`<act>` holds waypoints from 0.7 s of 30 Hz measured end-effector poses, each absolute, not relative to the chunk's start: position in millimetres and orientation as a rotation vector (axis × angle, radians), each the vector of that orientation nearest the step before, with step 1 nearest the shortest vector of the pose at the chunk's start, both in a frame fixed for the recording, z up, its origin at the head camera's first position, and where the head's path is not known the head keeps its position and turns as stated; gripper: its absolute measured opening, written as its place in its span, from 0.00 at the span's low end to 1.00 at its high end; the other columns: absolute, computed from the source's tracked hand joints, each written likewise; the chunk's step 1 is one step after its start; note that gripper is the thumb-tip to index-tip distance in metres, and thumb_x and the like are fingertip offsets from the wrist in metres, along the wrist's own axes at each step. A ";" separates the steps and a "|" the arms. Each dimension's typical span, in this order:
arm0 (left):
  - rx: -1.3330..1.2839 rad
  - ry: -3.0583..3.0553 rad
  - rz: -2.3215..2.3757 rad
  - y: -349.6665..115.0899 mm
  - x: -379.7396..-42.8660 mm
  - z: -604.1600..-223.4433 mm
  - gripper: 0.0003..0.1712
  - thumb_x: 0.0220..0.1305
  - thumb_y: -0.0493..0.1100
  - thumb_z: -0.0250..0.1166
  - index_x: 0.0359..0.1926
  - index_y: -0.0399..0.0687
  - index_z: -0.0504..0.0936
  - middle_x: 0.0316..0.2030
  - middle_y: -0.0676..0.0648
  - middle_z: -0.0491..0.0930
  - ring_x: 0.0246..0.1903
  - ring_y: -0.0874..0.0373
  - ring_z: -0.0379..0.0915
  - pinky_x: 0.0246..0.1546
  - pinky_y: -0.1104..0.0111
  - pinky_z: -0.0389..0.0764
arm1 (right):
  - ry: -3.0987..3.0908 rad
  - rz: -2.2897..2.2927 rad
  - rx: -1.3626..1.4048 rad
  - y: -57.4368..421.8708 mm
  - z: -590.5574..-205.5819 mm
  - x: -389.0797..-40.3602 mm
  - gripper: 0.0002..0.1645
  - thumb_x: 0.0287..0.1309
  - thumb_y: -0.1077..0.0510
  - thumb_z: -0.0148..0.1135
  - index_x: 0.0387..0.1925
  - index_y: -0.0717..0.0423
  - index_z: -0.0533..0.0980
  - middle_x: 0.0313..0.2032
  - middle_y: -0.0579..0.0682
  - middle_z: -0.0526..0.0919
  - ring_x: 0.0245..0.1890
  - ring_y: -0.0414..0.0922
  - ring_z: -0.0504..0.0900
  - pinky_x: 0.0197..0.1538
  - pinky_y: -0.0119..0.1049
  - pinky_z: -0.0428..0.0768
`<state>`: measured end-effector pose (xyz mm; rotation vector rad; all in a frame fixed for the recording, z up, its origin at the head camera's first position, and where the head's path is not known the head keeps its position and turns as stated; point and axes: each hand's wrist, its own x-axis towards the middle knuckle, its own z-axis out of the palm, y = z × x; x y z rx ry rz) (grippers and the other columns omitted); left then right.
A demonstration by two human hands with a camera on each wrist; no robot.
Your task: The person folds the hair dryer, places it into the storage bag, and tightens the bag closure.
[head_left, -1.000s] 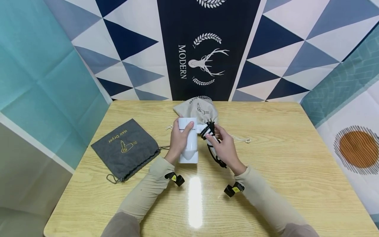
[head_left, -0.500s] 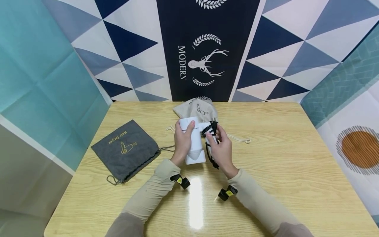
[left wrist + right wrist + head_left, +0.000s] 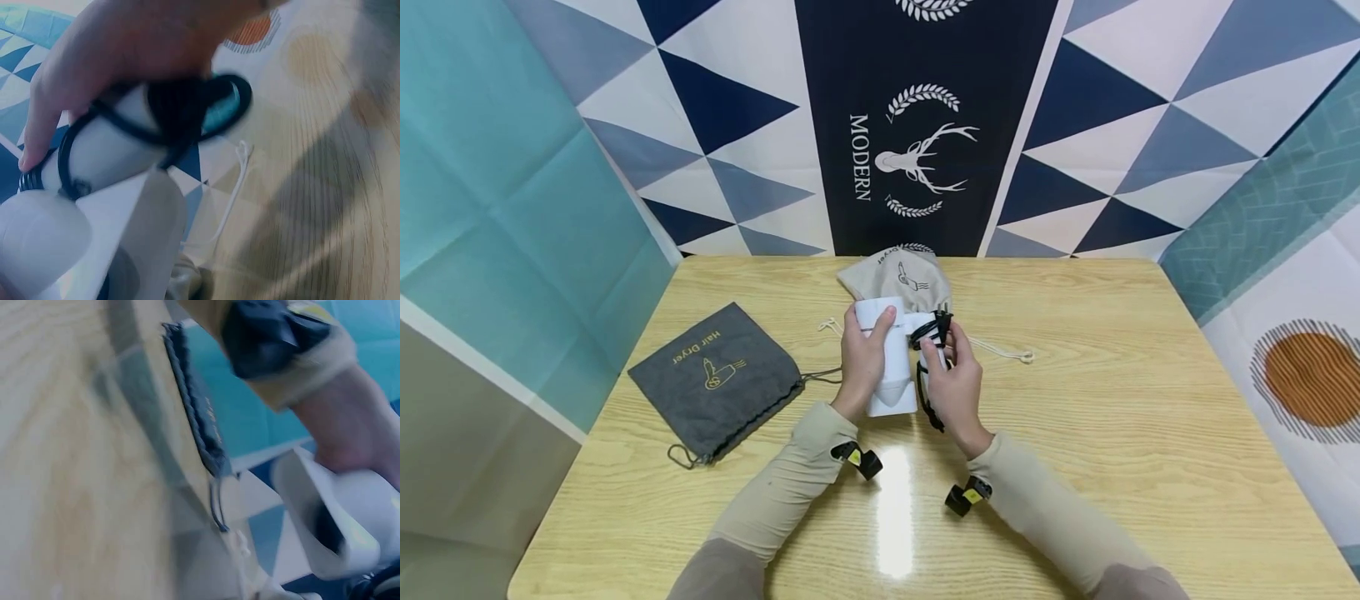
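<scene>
A white hair dryer is held above the table in both hands, its black cord wound around the handle and the two-pin plug sticking up at the far end. My left hand grips the dryer's body, thumb across its front. With my right hand I hold the handle and cord between thumb and fingers. In the left wrist view the cord loops under the right hand, blurred. The right wrist view shows the dryer's wide white nozzle close by the left hand.
On the left lies a dark grey drawstring bag printed "Hair Dryer". Behind the dryer sits a beige drawstring bag, its white string trailing right. The wooden table meets patterned cloth walls at its back and sides.
The left hand and dryer body have shifted right, toward the handle, with the dryer tilting slightly. My right hand has moved a little left, still holding the handle and cord. Both bags stay put.
</scene>
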<state>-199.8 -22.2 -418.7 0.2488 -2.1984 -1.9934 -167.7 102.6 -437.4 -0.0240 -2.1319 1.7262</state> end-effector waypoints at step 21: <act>0.338 -2.192 -2.050 -22.5 -199.4 -424.4 0.41 0.65 0.60 0.61 0.70 0.44 0.60 0.45 0.41 0.76 0.34 0.55 0.74 0.36 0.66 0.76 | -2.193 1.755 -0.111 99.1 -441.8 -167.7 0.34 0.65 0.54 0.61 0.66 0.67 0.65 0.50 0.64 0.81 0.43 0.51 0.80 0.40 0.21 0.75</act>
